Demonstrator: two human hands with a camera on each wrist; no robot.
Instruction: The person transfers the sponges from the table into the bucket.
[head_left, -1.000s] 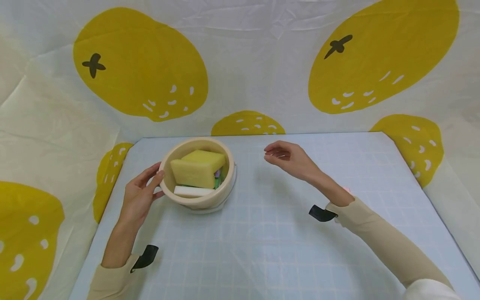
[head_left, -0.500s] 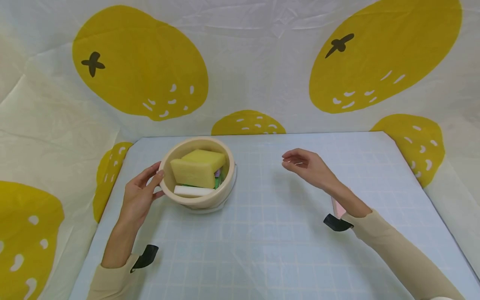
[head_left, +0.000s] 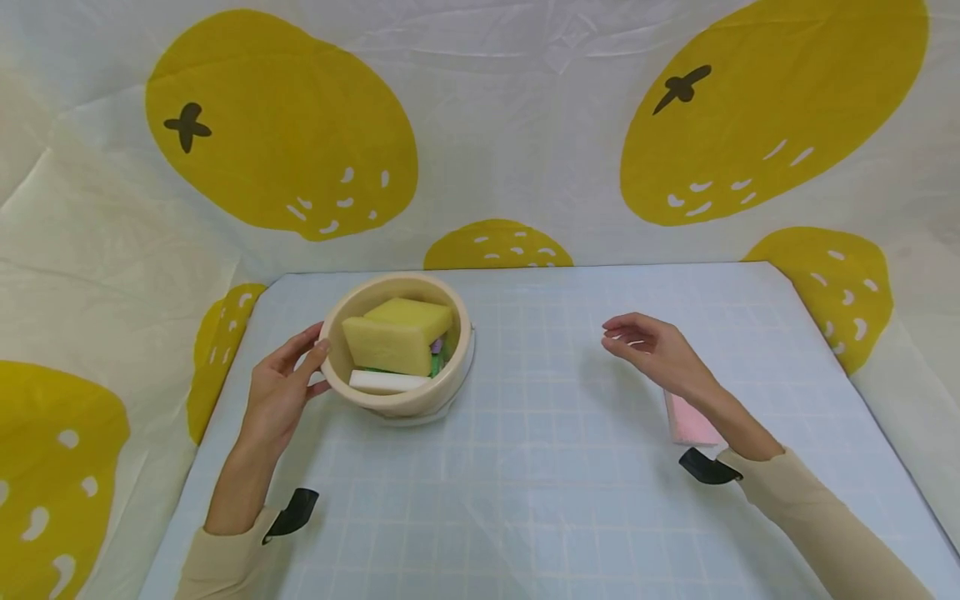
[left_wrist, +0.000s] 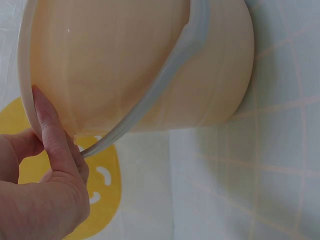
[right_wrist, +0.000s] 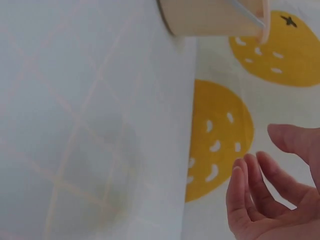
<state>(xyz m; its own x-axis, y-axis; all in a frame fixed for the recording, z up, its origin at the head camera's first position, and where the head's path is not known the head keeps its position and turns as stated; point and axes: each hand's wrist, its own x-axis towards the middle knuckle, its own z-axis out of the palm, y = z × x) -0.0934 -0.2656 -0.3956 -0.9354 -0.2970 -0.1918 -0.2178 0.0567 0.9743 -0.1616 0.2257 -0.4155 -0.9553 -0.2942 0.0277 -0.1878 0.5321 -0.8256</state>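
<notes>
A cream bucket (head_left: 457, 375) stands at the back left of the table. Inside it are two yellow sponges (head_left: 386, 346), a white block (head_left: 386, 382) and some green and purple pieces (head_left: 437, 358). My left hand (head_left: 279, 387) pinches the bucket's rim on its left side, thumb on one face and fingers on the other, as the left wrist view shows. My right hand (head_left: 652, 350) hovers over the right half of the table, fingers loosely bent and holding nothing. Below and beside its wrist lies a pink sponge-like block (head_left: 688, 421), partly hidden by the forearm.
The table wears a pale blue checked cloth (head_left: 480, 508). Behind it and at both sides hangs a white sheet (head_left: 517, 142) with big yellow fruit prints. A grey-white handle (left_wrist: 150, 95) hangs down against the bucket's side.
My right hand has moved right and toward me, away from the bucket, uncovering the pink block. My left hand stays on the bucket's rim.
</notes>
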